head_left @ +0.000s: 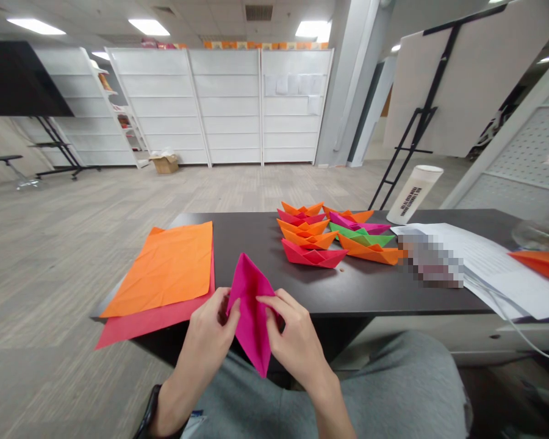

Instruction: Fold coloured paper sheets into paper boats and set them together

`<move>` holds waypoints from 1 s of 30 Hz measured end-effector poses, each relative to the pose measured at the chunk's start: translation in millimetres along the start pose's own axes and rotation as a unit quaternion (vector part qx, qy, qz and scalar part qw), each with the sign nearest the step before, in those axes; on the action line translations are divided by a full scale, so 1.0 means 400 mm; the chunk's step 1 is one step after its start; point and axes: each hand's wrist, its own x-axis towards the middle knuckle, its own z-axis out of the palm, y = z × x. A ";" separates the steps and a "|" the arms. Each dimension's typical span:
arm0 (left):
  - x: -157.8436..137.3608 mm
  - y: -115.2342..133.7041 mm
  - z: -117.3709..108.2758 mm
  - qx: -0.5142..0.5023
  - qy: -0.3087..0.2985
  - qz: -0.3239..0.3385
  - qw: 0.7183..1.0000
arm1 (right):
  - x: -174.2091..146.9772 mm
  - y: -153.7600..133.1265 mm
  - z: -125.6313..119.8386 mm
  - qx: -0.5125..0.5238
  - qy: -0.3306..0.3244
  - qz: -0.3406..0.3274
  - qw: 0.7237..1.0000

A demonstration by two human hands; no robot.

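A folded magenta paper (252, 317) is held up between my hands over the table's front edge, its middle spread into a hollow with pointed ends at top and bottom. My left hand (215, 320) pinches its left side, thumb on the inner face. On the opposite side, my right hand (290, 326) grips the other edge with thumb and fingertips. Beyond my hands, several folded paper boats (313, 253) stand in two rows, coloured orange, red, magenta and green. To the left lie orange paper sheets (165, 268) on top of red paper (150, 323).
The dark table (256, 225) spans the front of my lap. At right are a white cup-like cylinder (414, 195), printed papers (480, 256), a white cable (526, 335), a blurred-out item (434, 262) and an orange folded paper (542, 266).
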 end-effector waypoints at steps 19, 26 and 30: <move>0.006 -0.019 -0.017 0.004 -0.029 0.103 0.994 | 0.007 0.019 -0.020 0.009 0.035 0.018 0.999; 0.022 -0.088 -0.011 0.046 0.048 0.020 0.998 | 0.006 0.052 -0.032 0.036 0.100 0.098 0.989; 0.020 -0.087 0.012 0.012 0.019 0.015 1.000 | 0.006 0.052 -0.017 0.064 0.092 0.112 0.987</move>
